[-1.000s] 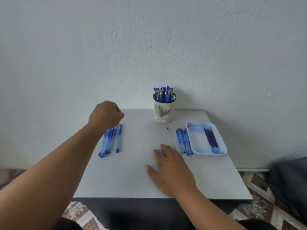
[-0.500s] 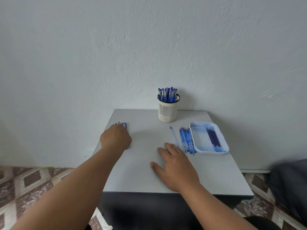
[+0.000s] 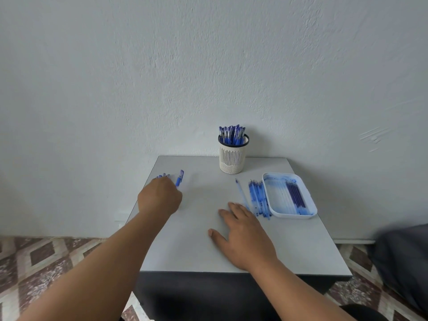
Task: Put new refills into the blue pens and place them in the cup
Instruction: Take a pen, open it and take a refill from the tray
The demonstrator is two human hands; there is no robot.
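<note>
Several blue pens [image 3: 162, 176] lie at the table's left, mostly hidden under my left hand [image 3: 159, 196]. That hand is curled over them, and one blue pen [image 3: 180, 178] sticks out from its fingers, capped end pointing away. My right hand [image 3: 243, 232] rests flat on the table, fingers spread, holding nothing. A white slotted cup [image 3: 231, 158] at the back holds several blue pens. At the right, dark blue refills [image 3: 295, 195] lie in a white tray [image 3: 266, 193]. Pale refills [image 3: 258, 198] are piled just left of the tray.
The small grey table [image 3: 196, 246] stands against a white wall. A single refill [image 3: 242, 193] lies apart from the pile, near my right fingertips. Patterned floor tiles show on both sides, and a dark grey bundle [image 3: 403, 256] sits at the right.
My left hand dropped from above the left pens onto them and curled round one, whose capped end now pokes out. The right hand stayed flat on the table.
</note>
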